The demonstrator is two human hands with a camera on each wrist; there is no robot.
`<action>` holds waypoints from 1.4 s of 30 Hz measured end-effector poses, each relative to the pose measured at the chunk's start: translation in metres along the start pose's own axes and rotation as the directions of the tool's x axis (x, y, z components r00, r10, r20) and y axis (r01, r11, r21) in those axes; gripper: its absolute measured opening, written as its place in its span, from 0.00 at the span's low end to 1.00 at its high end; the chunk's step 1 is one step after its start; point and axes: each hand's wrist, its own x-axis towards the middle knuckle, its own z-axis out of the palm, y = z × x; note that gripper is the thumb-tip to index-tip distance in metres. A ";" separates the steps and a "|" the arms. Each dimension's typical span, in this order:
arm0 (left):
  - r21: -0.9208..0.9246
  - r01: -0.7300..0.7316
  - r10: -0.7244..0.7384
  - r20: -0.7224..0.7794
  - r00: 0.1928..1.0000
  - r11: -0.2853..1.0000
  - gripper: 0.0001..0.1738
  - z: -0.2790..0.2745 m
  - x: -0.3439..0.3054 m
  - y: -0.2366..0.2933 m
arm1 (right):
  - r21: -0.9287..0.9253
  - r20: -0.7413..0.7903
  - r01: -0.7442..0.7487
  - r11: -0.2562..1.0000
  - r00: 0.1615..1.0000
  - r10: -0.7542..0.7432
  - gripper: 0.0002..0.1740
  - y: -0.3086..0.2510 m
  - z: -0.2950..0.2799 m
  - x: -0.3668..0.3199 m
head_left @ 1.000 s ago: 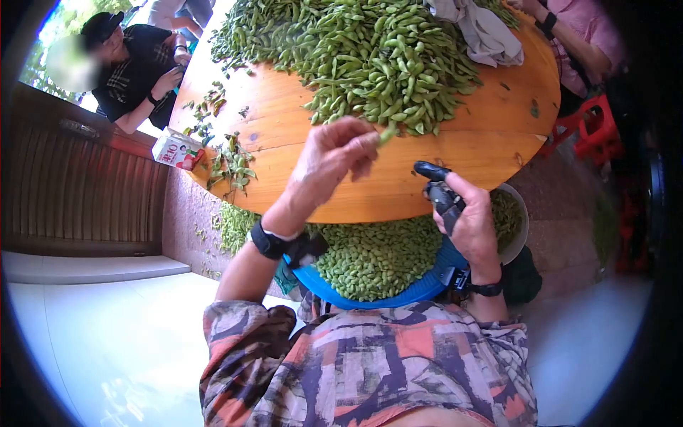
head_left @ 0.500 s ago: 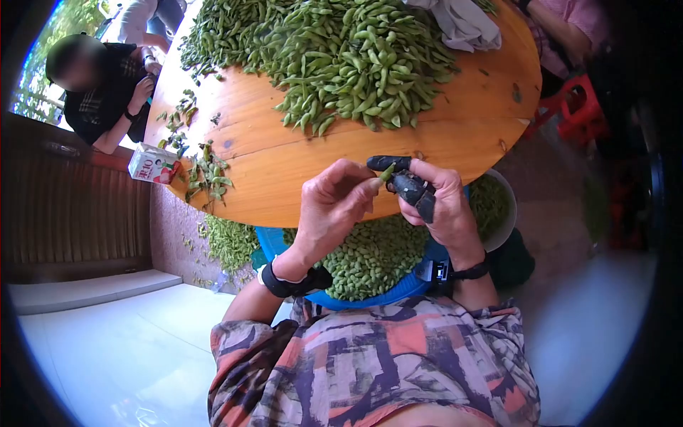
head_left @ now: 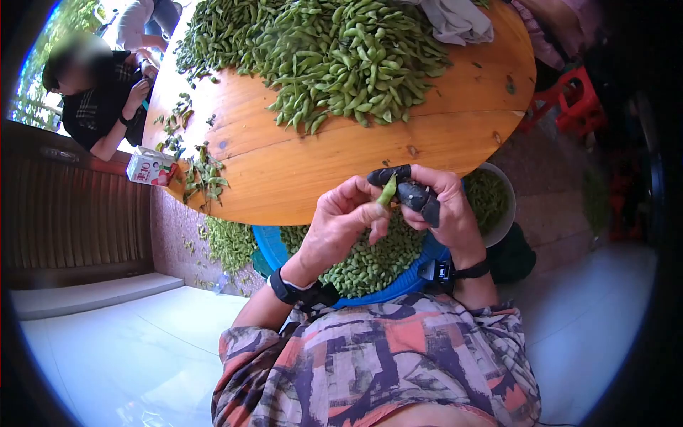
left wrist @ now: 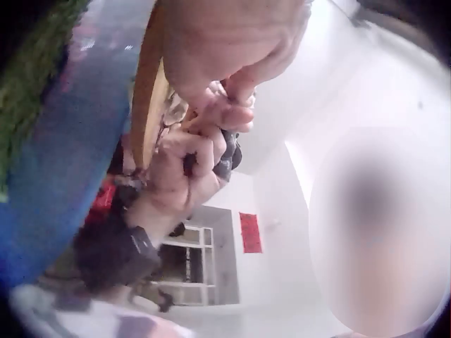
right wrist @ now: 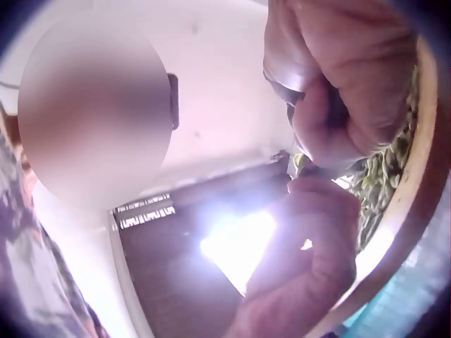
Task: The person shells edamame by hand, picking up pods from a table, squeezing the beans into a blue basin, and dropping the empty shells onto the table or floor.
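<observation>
A green edamame pod (head_left: 388,191) stands upright between the fingertips of both hands, close to the table's near edge. My left hand (head_left: 341,220) pinches its lower end between thumb and forefinger. My right hand (head_left: 449,203), its thumb and forefinger in black coverings (head_left: 420,201), has those two fingers at the upper end, one on either side. In the right wrist view a bit of the pod (right wrist: 299,165) shows between the hands. Below them sits a blue basin (head_left: 267,245) of shelled beans (head_left: 373,263). A large heap of pods (head_left: 348,64) lies on the wooden table (head_left: 284,178).
Leafy scraps (head_left: 205,174) and a printed carton (head_left: 151,167) are at the table's left. A grey cloth (head_left: 459,20) lies beside the heap. At right are a pale bowl (head_left: 509,206) and a red stool (head_left: 580,103). Another person (head_left: 92,99) sits at far left.
My left hand has brought the pod from over the table down and right to meet my right hand. The pod now points upward between both hands.
</observation>
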 end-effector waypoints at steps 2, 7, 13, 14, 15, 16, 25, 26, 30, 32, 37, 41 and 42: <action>0.112 0.011 0.000 -0.096 0.995 0.994 0.10 0.009 -0.003 0.001 | -0.391 -0.100 0.011 0.920 0.993 -0.055 0.11 -0.004 0.007 -0.004; 0.673 -0.071 0.169 -0.082 0.982 0.736 0.09 0.001 -0.006 0.001 | -0.648 -0.028 0.247 0.721 0.938 -0.347 0.09 0.012 0.010 -0.004; 0.514 0.153 -0.109 -0.115 0.987 0.844 0.16 0.004 0.001 0.022 | -0.337 -0.153 -0.091 0.937 0.987 0.041 0.06 0.007 0.003 -0.008; 0.495 0.213 -0.176 -0.121 0.977 0.842 0.18 0.004 0.002 0.024 | -0.441 -0.185 -0.097 0.892 0.983 0.015 0.07 0.007 0.006 -0.008; 0.496 0.210 -0.172 -0.122 0.978 0.843 0.18 0.004 0.003 0.023 | -0.443 -0.181 -0.095 0.892 0.983 0.015 0.07 0.008 0.010 -0.008; 0.426 0.204 -0.174 -0.108 0.979 0.882 0.18 0.004 0.004 0.020 | -0.735 -0.128 0.101 0.670 0.950 -0.284 0.08 0.011 0.016 -0.007; 0.896 0.119 0.172 -0.210 0.962 0.427 0.16 0.024 -0.009 -0.003 | -0.953 0.083 0.253 0.169 0.750 -0.656 0.18 0.032 0.033 -0.008; 0.836 0.142 0.114 -0.237 0.965 0.530 0.17 0.024 -0.008 -0.002 | -0.929 0.058 0.270 0.253 0.782 -0.621 0.17 0.027 0.029 -0.008; 0.713 0.100 0.049 -0.184 0.982 0.694 0.14 0.018 -0.007 -0.008 | -0.881 0.056 0.317 0.351 0.807 -0.588 0.15 0.015 0.026 -0.012; -0.284 0.209 -0.222 -0.014 0.975 0.936 0.10 0.015 -0.006 -0.011 | -0.802 -0.058 0.223 0.554 0.894 -0.444 0.12 0.020 -0.003 -0.020; 0.658 0.032 -0.339 0.345 0.875 0.752 0.14 0.016 -0.014 0.006 | -0.452 -0.298 0.268 0.851 0.854 -0.427 0.20 -0.012 -0.041 -0.065; 0.751 -0.431 -0.331 0.626 0.706 0.500 0.07 0.010 0.005 0.055 | -0.783 -0.455 -0.144 0.605 0.795 -0.400 0.17 -0.039 -0.109 -0.111; 0.791 -0.389 -0.295 0.557 0.776 0.472 0.08 0.010 0.019 0.076 | -0.877 -0.460 -0.313 0.364 0.764 -0.453 0.16 -0.038 -0.121 -0.115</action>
